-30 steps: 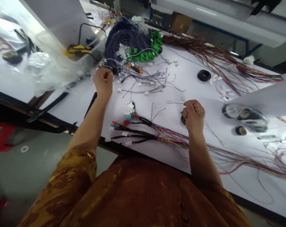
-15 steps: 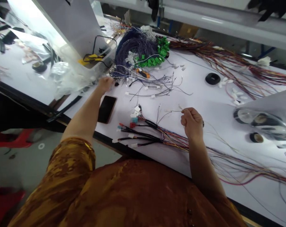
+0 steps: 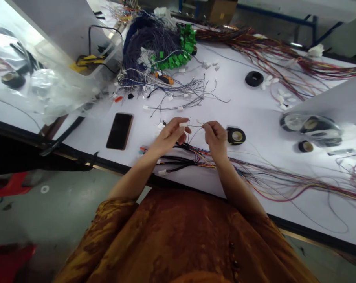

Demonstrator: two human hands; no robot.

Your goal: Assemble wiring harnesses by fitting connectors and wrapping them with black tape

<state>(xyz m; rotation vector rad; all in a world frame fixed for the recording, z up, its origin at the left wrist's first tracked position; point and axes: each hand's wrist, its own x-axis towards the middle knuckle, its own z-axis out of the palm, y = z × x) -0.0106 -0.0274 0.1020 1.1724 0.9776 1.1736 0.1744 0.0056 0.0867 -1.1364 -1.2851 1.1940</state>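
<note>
White connector is above the tabletop, between thumb and fingers of your left hand. Your right hand's grip pinches a thin wire. Can't make out whether they join. Your left arm partly hides the harness plugs. Versus last frame: left hand's moved in beside right; tape roll now uncovered.
</note>
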